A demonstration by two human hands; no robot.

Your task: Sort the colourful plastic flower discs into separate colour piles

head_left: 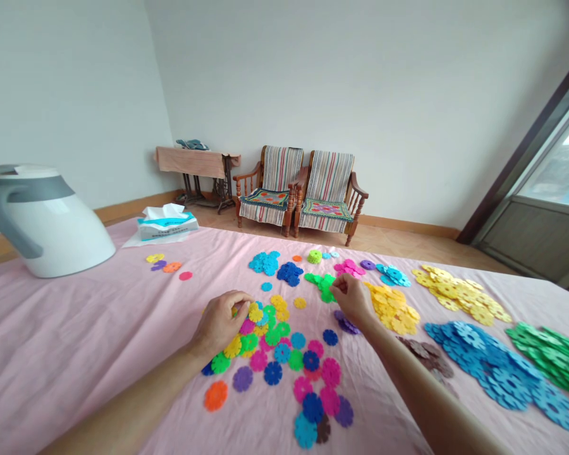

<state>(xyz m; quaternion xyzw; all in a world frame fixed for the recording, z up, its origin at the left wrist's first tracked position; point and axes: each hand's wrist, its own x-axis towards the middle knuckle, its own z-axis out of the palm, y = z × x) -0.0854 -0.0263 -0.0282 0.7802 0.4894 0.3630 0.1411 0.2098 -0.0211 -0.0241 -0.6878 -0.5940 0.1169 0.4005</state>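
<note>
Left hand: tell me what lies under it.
Beside the left hand, mixed-color discs show on the pink cloth; whatever lies beneath its palm is covered and cannot be seen.

A home — wooden armchairs (359,189) (striped covers (330,177)).

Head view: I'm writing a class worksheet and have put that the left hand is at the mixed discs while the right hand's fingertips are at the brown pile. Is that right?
Not quite: the right hand has its fingertips at the bright green pile, not the brown pile, as the head view shows. The left hand is at the mixed discs, as you wrote.
</note>
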